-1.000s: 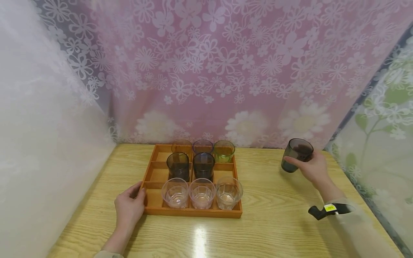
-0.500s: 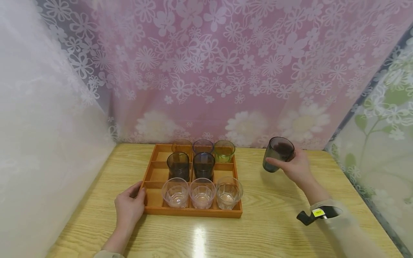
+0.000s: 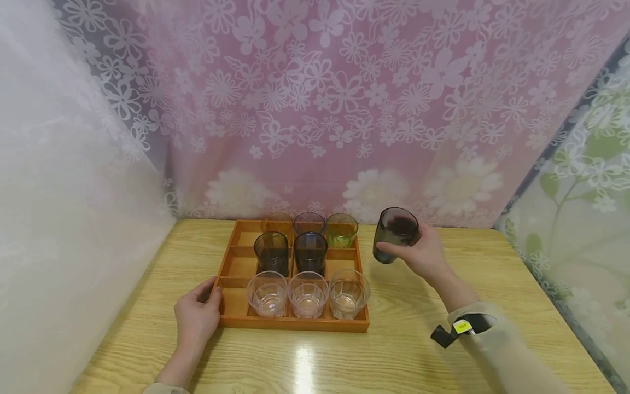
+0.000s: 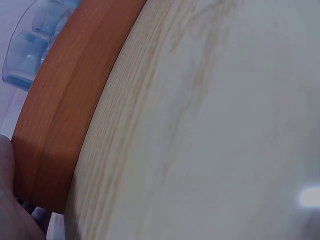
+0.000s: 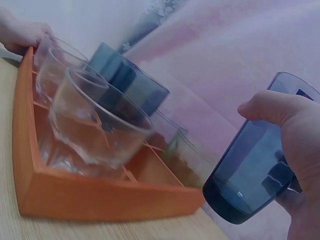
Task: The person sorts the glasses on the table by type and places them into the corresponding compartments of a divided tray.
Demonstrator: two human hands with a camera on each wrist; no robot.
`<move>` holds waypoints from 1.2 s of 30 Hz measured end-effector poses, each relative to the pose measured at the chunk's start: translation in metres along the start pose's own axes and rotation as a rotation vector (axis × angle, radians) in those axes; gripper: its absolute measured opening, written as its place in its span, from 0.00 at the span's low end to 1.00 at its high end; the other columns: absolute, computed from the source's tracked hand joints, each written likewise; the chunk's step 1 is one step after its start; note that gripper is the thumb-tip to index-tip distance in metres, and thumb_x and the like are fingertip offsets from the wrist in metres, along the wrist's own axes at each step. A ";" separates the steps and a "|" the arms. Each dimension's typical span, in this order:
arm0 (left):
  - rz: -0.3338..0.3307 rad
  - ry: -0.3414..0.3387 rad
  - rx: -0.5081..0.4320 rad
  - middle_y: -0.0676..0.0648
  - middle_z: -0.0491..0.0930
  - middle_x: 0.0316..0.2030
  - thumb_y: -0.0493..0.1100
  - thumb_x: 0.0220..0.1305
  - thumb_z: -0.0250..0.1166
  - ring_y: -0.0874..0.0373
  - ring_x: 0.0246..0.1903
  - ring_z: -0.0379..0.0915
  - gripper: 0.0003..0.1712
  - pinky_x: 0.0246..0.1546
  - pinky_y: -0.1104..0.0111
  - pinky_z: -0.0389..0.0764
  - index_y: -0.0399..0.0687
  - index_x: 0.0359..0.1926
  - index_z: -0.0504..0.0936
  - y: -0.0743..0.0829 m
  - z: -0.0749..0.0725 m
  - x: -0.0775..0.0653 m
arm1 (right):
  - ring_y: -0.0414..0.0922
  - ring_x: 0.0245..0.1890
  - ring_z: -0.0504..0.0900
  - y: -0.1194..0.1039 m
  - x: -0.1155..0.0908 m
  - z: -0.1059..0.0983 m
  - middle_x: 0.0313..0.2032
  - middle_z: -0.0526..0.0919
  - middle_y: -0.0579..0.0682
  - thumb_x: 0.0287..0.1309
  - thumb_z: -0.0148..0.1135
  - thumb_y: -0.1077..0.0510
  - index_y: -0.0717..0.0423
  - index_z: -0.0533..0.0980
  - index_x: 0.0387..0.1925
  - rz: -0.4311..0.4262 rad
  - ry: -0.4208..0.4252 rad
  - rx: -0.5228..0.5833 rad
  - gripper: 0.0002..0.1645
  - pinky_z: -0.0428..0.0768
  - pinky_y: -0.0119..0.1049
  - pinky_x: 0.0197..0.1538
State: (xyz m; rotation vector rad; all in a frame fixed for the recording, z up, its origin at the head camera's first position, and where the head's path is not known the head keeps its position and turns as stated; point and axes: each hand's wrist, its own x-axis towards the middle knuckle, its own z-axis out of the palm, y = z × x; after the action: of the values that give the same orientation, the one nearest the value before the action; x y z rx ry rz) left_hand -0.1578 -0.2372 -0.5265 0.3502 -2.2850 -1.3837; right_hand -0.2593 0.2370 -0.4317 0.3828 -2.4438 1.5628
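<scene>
Held in my right hand [image 3: 423, 254] is a dark grey drinking glass [image 3: 389, 246], tilted and raised just right of a divided wooden tray [image 3: 295, 324]. Thumb and fingers wrap its side, as the right wrist view also shows with the glass [image 5: 245, 175]. My left hand [image 3: 198, 312] grips the tray's front left corner, its thumb on the rim. Two dark glasses [image 3: 272, 254] stand in the middle row. Three clear glasses [image 3: 308, 298] fill the front row's right side. Amber, bluish and green glasses [image 3: 342, 232] stand in the back row.
The tray rests on a light wood-grain table [image 3: 408, 339]. Behind it hangs a pink flowered curtain [image 3: 315, 137], with a white sheet [image 3: 74, 191] at the left and a leaf-patterned one [image 3: 581, 219] at the right. Bare compartments show along the tray's left side and at middle right.
My right hand has carried the dark glass leftward over the table, closer to the tray. The left hand and the tray have stayed where they were.
</scene>
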 end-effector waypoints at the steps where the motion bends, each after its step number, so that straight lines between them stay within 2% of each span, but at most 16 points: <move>1: -0.001 0.001 0.000 0.33 0.88 0.49 0.33 0.72 0.66 0.43 0.47 0.85 0.16 0.34 0.86 0.76 0.32 0.58 0.87 0.000 0.000 0.000 | 0.41 0.50 0.83 -0.001 0.001 0.003 0.55 0.84 0.56 0.51 0.86 0.57 0.57 0.78 0.64 -0.010 -0.005 0.013 0.39 0.82 0.29 0.48; 11: 0.005 0.008 0.003 0.34 0.88 0.48 0.33 0.72 0.66 0.43 0.47 0.86 0.16 0.34 0.86 0.76 0.33 0.57 0.87 0.000 0.000 0.000 | 0.44 0.51 0.84 -0.011 0.009 0.035 0.55 0.85 0.57 0.49 0.87 0.60 0.59 0.79 0.63 -0.029 -0.071 0.096 0.39 0.82 0.31 0.50; 19: -0.001 0.008 0.002 0.35 0.88 0.48 0.33 0.72 0.67 0.44 0.47 0.85 0.16 0.34 0.85 0.77 0.33 0.57 0.87 0.000 0.001 0.001 | 0.53 0.52 0.85 -0.012 0.013 0.056 0.53 0.86 0.58 0.48 0.86 0.63 0.61 0.80 0.59 -0.057 -0.100 0.169 0.36 0.83 0.33 0.51; 26: 0.016 0.014 -0.004 0.34 0.88 0.48 0.32 0.71 0.67 0.44 0.47 0.86 0.16 0.36 0.86 0.76 0.32 0.56 0.87 -0.002 0.001 0.001 | 0.53 0.50 0.86 -0.008 0.013 0.068 0.51 0.87 0.55 0.47 0.87 0.61 0.59 0.81 0.59 -0.048 -0.144 0.151 0.36 0.84 0.36 0.50; 32: 0.016 0.016 -0.006 0.34 0.88 0.47 0.32 0.71 0.67 0.43 0.46 0.86 0.15 0.35 0.86 0.76 0.32 0.56 0.88 -0.001 0.001 0.001 | 0.51 0.53 0.85 -0.005 0.013 0.076 0.53 0.87 0.53 0.47 0.87 0.61 0.56 0.81 0.60 -0.052 -0.204 0.159 0.37 0.84 0.40 0.54; 36: 0.016 0.015 -0.003 0.35 0.88 0.47 0.32 0.71 0.67 0.44 0.46 0.86 0.15 0.35 0.86 0.76 0.33 0.56 0.88 0.000 0.000 0.001 | 0.51 0.52 0.86 -0.002 0.013 0.080 0.52 0.87 0.54 0.47 0.87 0.62 0.58 0.80 0.60 -0.065 -0.229 0.157 0.38 0.84 0.42 0.54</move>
State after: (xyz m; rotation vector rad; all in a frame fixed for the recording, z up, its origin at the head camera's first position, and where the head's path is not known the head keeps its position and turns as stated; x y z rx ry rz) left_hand -0.1587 -0.2375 -0.5259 0.3395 -2.2683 -1.3716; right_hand -0.2745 0.1623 -0.4584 0.6978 -2.4482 1.7763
